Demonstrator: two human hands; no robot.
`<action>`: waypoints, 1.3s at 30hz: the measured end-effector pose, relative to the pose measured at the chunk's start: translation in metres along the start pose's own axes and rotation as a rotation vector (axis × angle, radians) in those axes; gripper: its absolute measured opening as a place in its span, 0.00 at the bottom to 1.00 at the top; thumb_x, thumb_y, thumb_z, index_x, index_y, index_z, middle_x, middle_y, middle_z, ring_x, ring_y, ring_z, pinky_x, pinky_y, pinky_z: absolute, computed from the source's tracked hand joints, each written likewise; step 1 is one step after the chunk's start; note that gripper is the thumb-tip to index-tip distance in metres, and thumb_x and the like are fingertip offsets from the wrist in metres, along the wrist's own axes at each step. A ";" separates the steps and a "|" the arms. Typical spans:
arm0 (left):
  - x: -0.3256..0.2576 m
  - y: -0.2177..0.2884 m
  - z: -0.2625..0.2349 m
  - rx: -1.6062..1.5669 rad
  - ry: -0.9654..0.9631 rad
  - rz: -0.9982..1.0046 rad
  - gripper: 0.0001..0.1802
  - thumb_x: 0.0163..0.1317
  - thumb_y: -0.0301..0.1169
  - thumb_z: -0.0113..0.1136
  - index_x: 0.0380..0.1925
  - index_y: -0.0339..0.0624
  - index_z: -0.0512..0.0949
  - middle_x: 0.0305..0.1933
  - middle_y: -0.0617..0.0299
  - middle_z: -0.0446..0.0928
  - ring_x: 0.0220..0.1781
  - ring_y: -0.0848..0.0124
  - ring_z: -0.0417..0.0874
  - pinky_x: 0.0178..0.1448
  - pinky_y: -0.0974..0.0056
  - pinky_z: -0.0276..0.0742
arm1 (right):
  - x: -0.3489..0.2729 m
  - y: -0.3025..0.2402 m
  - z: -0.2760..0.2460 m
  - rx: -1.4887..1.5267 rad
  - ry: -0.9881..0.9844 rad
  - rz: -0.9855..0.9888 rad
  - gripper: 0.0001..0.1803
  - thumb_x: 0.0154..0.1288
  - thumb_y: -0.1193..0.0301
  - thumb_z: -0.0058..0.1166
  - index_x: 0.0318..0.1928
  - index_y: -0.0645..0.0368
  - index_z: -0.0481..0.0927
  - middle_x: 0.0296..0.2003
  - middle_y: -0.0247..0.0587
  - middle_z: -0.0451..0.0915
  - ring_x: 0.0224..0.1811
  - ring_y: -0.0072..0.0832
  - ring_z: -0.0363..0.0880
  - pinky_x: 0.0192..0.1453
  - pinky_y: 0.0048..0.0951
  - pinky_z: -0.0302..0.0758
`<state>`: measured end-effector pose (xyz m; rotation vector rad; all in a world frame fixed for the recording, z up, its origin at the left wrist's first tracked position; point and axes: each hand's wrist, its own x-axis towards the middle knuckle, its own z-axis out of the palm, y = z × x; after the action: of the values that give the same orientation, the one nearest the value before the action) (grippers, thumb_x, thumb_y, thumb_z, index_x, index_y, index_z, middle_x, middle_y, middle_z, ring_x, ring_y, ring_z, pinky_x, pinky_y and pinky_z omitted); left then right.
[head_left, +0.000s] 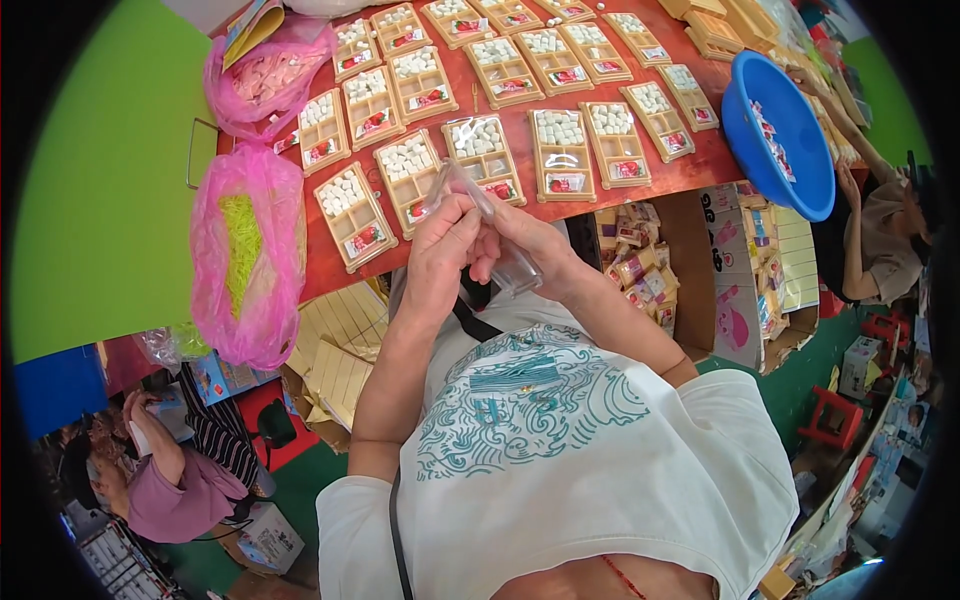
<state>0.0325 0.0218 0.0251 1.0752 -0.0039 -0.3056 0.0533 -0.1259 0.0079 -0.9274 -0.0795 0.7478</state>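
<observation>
In front of my chest, at the table's near edge, my left hand (445, 245) and my right hand (535, 245) are closed on a clear plastic lid (518, 275). It is thin and see-through, and my fingers cover part of it. Just beyond are shallow tan trays with compartments: one tray (485, 150) directly ahead, another tray (408, 165) to its left and a third tray (355, 215) at the near left. Each holds small white pieces, apparently marshmallows (343, 194), and a packet with red pictures (364, 239).
More filled trays stand in rows across the red table (440, 120). Pink plastic bags (270, 280) sit at the left, one with yellow-green shreds. A blue basin (775, 140) with packets stands at the right. Below is a carton (690, 270) of packages. Other people sit at both sides.
</observation>
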 end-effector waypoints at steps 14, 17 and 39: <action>-0.004 0.002 -0.009 -0.003 0.031 0.002 0.10 0.70 0.31 0.45 0.37 0.37 0.73 0.25 0.62 0.75 0.18 0.77 0.72 0.22 0.73 0.69 | 0.000 -0.005 0.013 -0.179 -0.105 -0.130 0.36 0.71 0.54 0.44 0.71 0.60 0.54 0.36 0.37 0.76 0.33 0.22 0.77 0.38 0.23 0.74; -0.008 0.003 -0.012 -0.017 0.018 0.032 0.10 0.69 0.31 0.44 0.35 0.37 0.72 0.24 0.62 0.74 0.18 0.77 0.72 0.22 0.74 0.69 | 0.002 0.001 0.012 -0.107 -0.096 -0.107 0.35 0.71 0.57 0.45 0.71 0.60 0.54 0.38 0.37 0.76 0.33 0.22 0.78 0.38 0.24 0.74; -0.022 0.038 -0.004 -0.283 0.286 0.217 0.08 0.67 0.30 0.44 0.36 0.37 0.68 0.23 0.53 0.73 0.22 0.64 0.75 0.30 0.62 0.74 | -0.073 -0.179 -0.107 -1.373 0.893 -0.915 0.31 0.59 0.73 0.54 0.64 0.63 0.64 0.60 0.51 0.69 0.68 0.43 0.63 0.72 0.37 0.57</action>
<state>0.0215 0.0473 0.0595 0.8200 0.1724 0.0455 0.1367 -0.3112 0.0934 -2.2084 -0.2150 -0.7819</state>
